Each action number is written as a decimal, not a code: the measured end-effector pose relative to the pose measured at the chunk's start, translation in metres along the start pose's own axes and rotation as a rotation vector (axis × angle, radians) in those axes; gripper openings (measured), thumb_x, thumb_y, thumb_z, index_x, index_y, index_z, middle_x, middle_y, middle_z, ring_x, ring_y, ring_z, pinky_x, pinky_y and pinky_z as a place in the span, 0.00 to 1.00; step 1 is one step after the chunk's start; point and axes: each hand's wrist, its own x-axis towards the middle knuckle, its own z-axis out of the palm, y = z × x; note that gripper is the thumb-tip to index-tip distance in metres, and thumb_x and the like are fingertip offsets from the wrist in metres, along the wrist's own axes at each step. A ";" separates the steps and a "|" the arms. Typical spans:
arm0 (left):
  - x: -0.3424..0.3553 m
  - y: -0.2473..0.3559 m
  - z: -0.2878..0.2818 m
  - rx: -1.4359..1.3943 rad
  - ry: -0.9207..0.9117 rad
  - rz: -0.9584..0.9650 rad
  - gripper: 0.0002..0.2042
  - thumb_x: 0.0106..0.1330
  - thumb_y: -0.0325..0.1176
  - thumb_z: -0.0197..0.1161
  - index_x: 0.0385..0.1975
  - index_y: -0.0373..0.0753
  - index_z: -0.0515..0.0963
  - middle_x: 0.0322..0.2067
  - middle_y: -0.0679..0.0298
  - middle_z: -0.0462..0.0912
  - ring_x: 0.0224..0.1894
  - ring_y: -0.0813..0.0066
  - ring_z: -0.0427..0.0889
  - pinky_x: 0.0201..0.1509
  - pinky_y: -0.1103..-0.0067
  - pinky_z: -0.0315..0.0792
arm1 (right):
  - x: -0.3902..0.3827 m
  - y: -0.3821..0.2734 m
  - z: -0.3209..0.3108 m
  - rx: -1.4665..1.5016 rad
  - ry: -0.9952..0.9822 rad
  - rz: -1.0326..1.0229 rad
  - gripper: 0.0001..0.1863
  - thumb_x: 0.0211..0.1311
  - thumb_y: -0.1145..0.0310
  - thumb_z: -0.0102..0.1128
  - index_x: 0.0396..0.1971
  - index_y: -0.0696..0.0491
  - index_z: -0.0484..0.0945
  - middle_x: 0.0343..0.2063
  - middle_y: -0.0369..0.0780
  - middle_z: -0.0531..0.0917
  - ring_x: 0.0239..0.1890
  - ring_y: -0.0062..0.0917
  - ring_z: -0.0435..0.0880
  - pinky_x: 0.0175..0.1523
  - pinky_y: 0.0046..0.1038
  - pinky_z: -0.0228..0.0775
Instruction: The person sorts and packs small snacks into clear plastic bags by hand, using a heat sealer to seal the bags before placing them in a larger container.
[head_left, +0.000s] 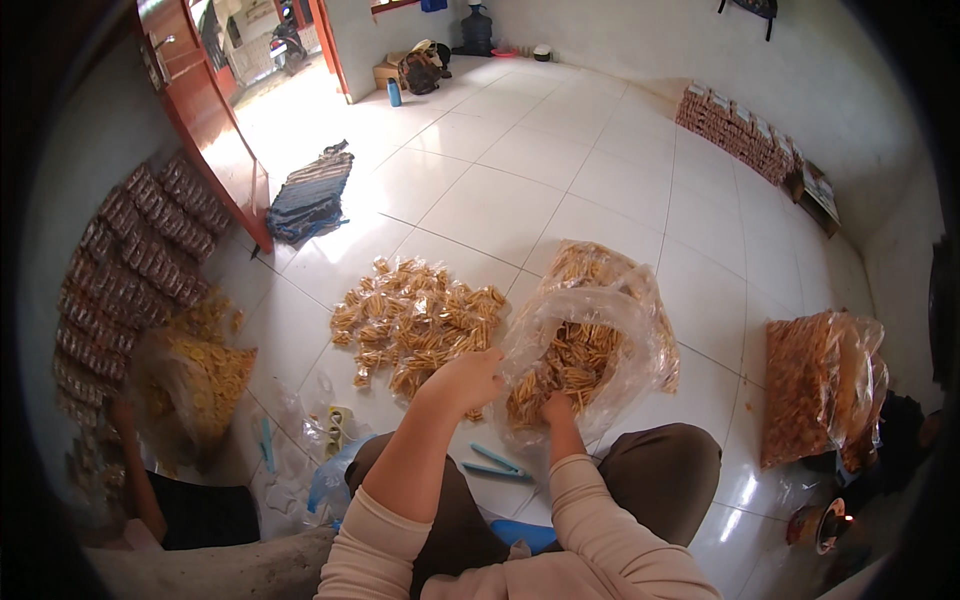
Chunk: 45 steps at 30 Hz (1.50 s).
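Note:
A large clear plastic bag (pixel 640 318) of brown stick-shaped snacks (pixel 590 350) stands before me with its mouth spread wide. My left hand (pixel 478 378) is closed at the left side of its rim, fingers on the plastic. Inside the mouth, my right hand (pixel 560 408) reaches down among the sticks, and its fingers are hidden there. A pile of small clear packets (pixel 415 315) of the same sticks lies on the floor to the left of the bag. On the tiles between my knees rests a turquoise V-shaped tool (pixel 497 463).
At left, another person's arm (pixel 140 480) is beside a bag of yellow chips (pixel 210 385) and stacked brown packets (pixel 125 265). A bag of reddish snacks (pixel 820 375) stands at right. Farther off are a striped mat (pixel 312 195), an open door (pixel 210 110) and more stacked packets (pixel 735 130).

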 end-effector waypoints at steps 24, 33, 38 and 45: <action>-0.001 0.067 -0.011 -1.200 0.026 0.312 0.09 0.62 0.33 0.57 0.39 0.36 0.74 0.33 0.65 0.79 0.38 0.77 0.78 0.45 0.80 0.69 | -0.270 -0.047 -0.262 0.905 0.507 -0.707 0.15 0.53 0.66 0.62 0.37 0.60 0.78 0.25 0.35 0.79 0.26 0.13 0.73 0.31 0.16 0.65; -0.011 0.078 0.012 -1.154 0.316 0.324 0.12 0.61 0.32 0.57 0.41 0.36 0.70 0.39 0.62 0.77 0.43 0.73 0.76 0.47 0.77 0.67 | -0.267 -0.034 -0.229 0.933 0.505 -0.862 0.06 0.54 0.74 0.59 0.31 0.60 0.78 0.28 0.34 0.77 0.30 0.15 0.74 0.39 0.18 0.65; -0.026 0.093 0.018 -0.373 1.023 0.675 0.16 0.54 0.31 0.63 0.41 0.39 0.69 0.43 0.62 0.72 0.49 0.68 0.69 0.49 0.73 0.64 | -0.281 -0.029 -0.230 0.855 0.675 -0.764 0.05 0.53 0.74 0.61 0.25 0.59 0.76 0.27 0.33 0.76 0.28 0.14 0.73 0.34 0.17 0.64; -0.052 0.108 0.050 -0.544 0.522 0.780 0.13 0.53 0.27 0.64 0.38 0.38 0.70 0.37 0.64 0.76 0.41 0.73 0.74 0.40 0.78 0.67 | -0.294 0.006 -0.217 1.139 0.305 -0.728 0.06 0.56 0.71 0.59 0.26 0.59 0.75 0.25 0.36 0.79 0.28 0.16 0.77 0.35 0.17 0.69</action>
